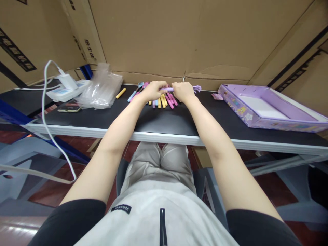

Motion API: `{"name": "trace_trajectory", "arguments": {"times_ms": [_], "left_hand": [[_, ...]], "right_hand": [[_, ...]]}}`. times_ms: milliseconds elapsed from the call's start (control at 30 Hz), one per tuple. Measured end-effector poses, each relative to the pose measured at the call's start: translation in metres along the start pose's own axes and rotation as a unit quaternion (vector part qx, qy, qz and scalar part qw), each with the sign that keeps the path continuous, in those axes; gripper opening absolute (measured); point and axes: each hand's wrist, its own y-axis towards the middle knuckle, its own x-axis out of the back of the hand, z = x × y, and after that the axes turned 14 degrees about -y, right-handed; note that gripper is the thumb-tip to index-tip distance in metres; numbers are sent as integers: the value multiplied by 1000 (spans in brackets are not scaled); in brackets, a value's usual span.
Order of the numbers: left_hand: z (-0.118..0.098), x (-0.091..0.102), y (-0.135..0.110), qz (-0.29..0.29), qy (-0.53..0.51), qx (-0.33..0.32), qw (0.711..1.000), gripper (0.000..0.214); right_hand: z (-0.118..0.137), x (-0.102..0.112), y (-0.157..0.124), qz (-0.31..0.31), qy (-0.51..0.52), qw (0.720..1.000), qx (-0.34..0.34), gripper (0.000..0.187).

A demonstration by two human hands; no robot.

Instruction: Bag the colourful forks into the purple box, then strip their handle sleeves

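My left hand [154, 91] is closed on the handle end of a purple back scratcher [168, 90]. My right hand [183, 91] grips the same scratcher further right, and its clawed head sticks out beyond that hand. The scratcher lies roughly level across both hands; its middle part is hidden by my right fingers. Under and between my hands, several other back scratchers [170, 100] with pink, yellow and purple handles lie in a loose row on the table. To the left of them lies a blue back scratcher [132, 95], claw pointing away from me.
A separate yellow handle [121, 93] lies left of the row. Clear plastic bags [102, 90], a phone [69, 108] and a white power strip [68, 90] with a hanging cable occupy the left. An open purple box [239, 109] stands right. Cardboard [164, 41] walls the back.
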Motion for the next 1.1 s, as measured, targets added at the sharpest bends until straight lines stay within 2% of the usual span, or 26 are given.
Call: {"name": "trace_trajectory", "arguments": {"times_ms": [367, 733, 900, 1100], "left_hand": [[2, 3, 0, 2, -24, -3, 1000, 30], [3, 7, -2, 15, -104, 49, 993, 37], [5, 13, -6, 34, -132, 94, 986, 37], [6, 29, -18, 51, -137, 117, 982, 43]], "right_hand": [[1, 0, 1, -8, 9, 1000, -10, 55], [1, 0, -2, -7, -8, 1000, -11, 55], [-10, -5, -7, 3, -17, 1000, -7, 53], [-34, -14, -17, 23, -23, 998, -51, 54]]}}
